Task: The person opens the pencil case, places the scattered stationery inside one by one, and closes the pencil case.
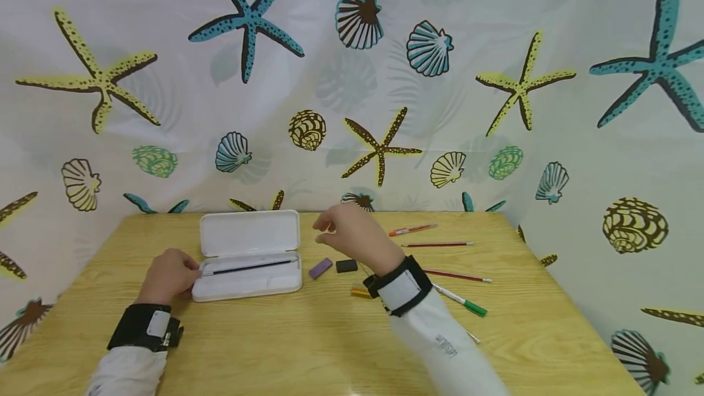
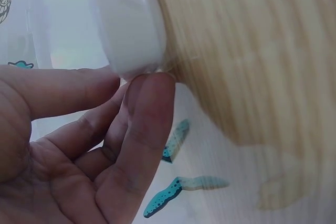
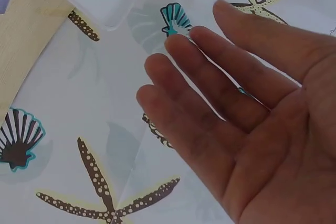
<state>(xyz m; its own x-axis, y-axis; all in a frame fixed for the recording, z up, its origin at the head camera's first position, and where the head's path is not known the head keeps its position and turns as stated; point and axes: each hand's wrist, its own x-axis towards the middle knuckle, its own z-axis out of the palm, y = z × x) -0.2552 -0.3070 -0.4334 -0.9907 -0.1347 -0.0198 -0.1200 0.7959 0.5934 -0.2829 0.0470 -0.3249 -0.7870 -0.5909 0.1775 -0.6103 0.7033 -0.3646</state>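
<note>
Work at the case: I think the left hand (image 1: 170, 274) steadies the white case (image 1: 247, 293) while the right hand (image 1: 357, 234) is free for small things.
Next move: to pick one up, the right hand would need to dip low and pinch softly, and the case should not slide.
Left hand: at the left end of the case, thumb and fingers pinching its edge.
White case: sits on the worktop (image 1: 264, 347), lid (image 1: 250, 234) tipped up at its back. It is plain and smooth, with round corners.
Dark pencil (image 1: 250, 267): inside the case, lying longways, a bit slanted.
Purple block (image 1: 321, 268), then black block (image 1: 346, 266): just right of the case, near each other.
Right hand: up in the air, right of the case, fingers loosely bent, holding nothing.
Yellow thing (image 1: 360, 293): right of the case, partly hidden; I can't tell what it is.
Orange pen (image 1: 412, 230), upper red pencil (image 1: 437, 244), lower red pencil (image 1: 462, 276), green-capped pen (image 1: 475, 308): well right of the case.
</note>
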